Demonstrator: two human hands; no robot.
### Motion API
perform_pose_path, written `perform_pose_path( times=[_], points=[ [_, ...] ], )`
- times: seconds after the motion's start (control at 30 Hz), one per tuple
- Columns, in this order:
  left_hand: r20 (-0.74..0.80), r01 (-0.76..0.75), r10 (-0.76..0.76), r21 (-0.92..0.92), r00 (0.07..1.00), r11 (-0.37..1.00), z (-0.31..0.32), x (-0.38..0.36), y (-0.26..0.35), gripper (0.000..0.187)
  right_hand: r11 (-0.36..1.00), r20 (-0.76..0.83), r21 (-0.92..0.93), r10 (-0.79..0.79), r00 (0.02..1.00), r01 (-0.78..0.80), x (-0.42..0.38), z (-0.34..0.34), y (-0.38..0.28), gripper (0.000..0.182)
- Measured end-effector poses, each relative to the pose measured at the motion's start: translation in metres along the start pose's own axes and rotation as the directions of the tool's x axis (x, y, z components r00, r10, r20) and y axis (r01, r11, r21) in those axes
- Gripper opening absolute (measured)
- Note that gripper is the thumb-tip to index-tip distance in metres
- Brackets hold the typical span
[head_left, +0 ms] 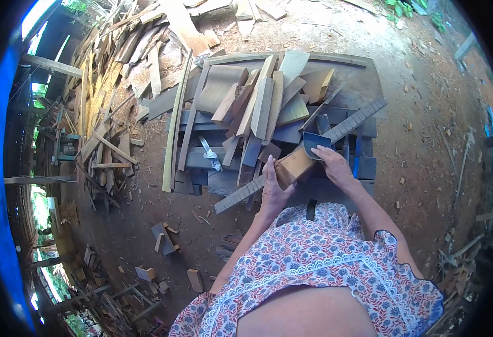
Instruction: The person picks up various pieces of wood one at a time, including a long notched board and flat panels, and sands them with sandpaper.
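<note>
My left hand (274,191) is closed around the near end of a light-brown wooden block (298,164), its thumb and fingers on opposite sides. My right hand (336,167) grips a dark, curved sheet of sandpaper (315,141) against the block's far end. Under the block, a long grey wooden strip (359,120) with evenly spaced cross lines runs diagonally; its middle is hidden by the block and my hands. Both hands are just in front of my lap.
Wooden offcuts (262,106) lie heaped on the low work surface beyond my hands. A crumpled silvery piece (210,154) rests at its left. Scrap wood (112,73) is piled at far left, and small blocks (164,238) lie on the dirt floor.
</note>
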State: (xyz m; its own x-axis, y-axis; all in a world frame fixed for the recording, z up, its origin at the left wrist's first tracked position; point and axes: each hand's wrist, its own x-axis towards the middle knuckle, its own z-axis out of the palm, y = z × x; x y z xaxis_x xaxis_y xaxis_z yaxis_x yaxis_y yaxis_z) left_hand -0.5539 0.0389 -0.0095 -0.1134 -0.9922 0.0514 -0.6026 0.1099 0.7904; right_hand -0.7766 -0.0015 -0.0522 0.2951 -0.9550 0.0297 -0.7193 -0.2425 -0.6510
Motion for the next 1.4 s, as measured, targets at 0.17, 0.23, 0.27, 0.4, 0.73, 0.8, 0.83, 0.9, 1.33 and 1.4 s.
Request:
perform_pose_path(
  times=[0.17,0.23,0.27,0.4,0.73,0.8,0.83,0.9,1.33,1.4],
  points=[
    [-0.028,-0.069,0.066,-0.124,0.997,0.990,0.019,0.020,-0.003,0.104,0.966,-0.002,0.251,-0.062,0.998,0.060,-0.008,-0.014,-0.043,0.044],
    [-0.027,-0.138,0.136,-0.118,0.990,0.983,0.022,0.030,0.003,0.105,0.947,-0.064,0.321,0.030,0.997,-0.008,-0.011,-0.014,-0.046,0.041],
    [-0.028,-0.140,0.138,-0.119,0.990,0.983,0.024,0.036,0.004,0.105,0.940,-0.037,0.339,0.065,0.997,-0.049,-0.012,-0.018,-0.046,0.038],
    [0.017,-0.186,0.189,-0.094,0.982,0.978,0.024,0.057,0.001,0.097,0.949,-0.092,0.312,0.067,0.994,-0.035,-0.019,-0.030,-0.052,0.039],
    [0.047,-0.081,0.090,-0.162,0.995,0.983,0.043,0.069,-0.003,0.106,0.929,-0.126,-0.342,-0.195,0.973,0.142,-0.022,-0.050,-0.057,0.051],
    [0.041,-0.093,0.100,-0.144,0.994,0.985,0.044,0.067,-0.005,0.109,0.916,-0.103,-0.370,-0.207,0.973,0.155,-0.018,-0.051,-0.055,0.049],
    [0.049,-0.045,0.054,-0.176,0.997,0.983,0.041,0.067,-0.004,0.111,0.907,-0.099,-0.382,-0.233,0.967,0.179,-0.013,-0.051,-0.055,0.046],
    [0.061,-0.002,0.015,-0.210,0.998,0.978,0.040,0.069,-0.005,0.112,0.896,-0.100,-0.398,-0.257,0.961,0.198,-0.004,-0.052,-0.057,0.044],
    [-0.042,-0.317,0.315,-0.206,0.948,0.926,0.034,0.067,-0.008,0.122,0.896,0.011,-0.390,-0.226,0.974,0.212,0.036,-0.033,-0.063,0.042],
    [0.010,-0.240,0.248,-0.211,0.969,0.947,0.034,0.065,-0.007,0.124,0.891,0.008,-0.415,-0.201,0.980,0.186,0.030,-0.033,-0.064,0.039]
  ],
)
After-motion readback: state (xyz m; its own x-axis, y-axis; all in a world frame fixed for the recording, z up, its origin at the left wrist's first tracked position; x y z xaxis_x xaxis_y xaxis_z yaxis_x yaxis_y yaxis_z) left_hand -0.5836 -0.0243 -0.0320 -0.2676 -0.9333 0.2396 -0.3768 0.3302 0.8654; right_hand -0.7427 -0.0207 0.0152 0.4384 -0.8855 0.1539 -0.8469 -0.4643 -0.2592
